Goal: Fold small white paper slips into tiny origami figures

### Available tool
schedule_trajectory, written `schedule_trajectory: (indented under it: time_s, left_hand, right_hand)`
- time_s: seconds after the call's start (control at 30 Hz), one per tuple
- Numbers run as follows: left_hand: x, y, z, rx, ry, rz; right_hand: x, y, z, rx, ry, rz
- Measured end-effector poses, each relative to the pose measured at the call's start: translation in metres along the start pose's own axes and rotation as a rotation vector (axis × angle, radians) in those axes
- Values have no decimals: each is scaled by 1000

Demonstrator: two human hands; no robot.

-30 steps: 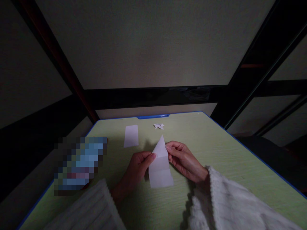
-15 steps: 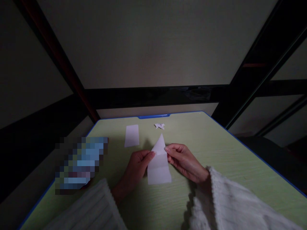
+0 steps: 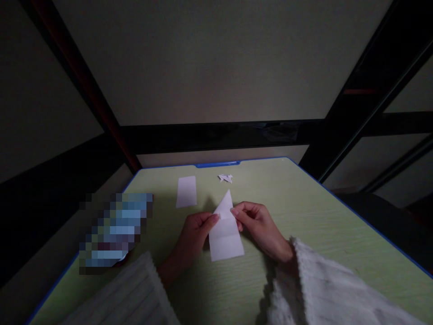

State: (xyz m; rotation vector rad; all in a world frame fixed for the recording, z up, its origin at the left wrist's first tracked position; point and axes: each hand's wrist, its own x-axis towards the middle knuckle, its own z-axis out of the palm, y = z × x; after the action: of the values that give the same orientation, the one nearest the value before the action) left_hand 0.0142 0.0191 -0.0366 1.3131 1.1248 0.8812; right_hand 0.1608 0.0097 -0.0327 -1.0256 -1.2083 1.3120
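Observation:
Between my hands is a sheet of white paper (image 3: 226, 241), folded to a point at its far end and creased across the middle. My left hand (image 3: 196, 232) pinches its left edge, thumb on top. On the opposite edge, my right hand (image 3: 259, 225) grips the paper just below the pointed tip, with the thumb over it and the fingers partly hidden behind. Beyond the tip lies a small folded paper figure (image 3: 225, 178). To its left a flat blank paper sheet (image 3: 186, 192) rests on the table.
A pixelated blue object (image 3: 118, 230) lies at the table's left side. The light-green table (image 3: 304, 212) has a blue rim, with a raised blue strip (image 3: 217, 164) at the far edge. Behind it stands a pale panel (image 3: 219, 67) with dark bars.
The paper's near end has swung slightly to the right. My right thumb has shifted a little left onto the paper; my left hand stays almost still.

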Motion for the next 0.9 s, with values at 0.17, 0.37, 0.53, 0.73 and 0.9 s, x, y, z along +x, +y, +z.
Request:
schedule_trajectory:
  time_s: [0.17, 0.37, 0.53, 0.73, 0.9]
  left_hand:
    - [-2, 2, 2, -26, -14, -47]
    - [-2, 1, 0, 46, -74, -1]
    - [0, -6, -3, 31, -173, 31]
    - [0, -7, -3, 35, -264, 27]
    - [-3, -5, 0, 90, -310, 40]
  right_hand:
    - [-4, -2, 3, -243, -96, -23]
    - [-8, -1, 6, -309, -129, -62]
    - [-8, 0, 3, -286, -110, -31]
    - [-7, -1, 0, -319, -122, -11]
    - [-7, -2, 3, -251, -151, -16]
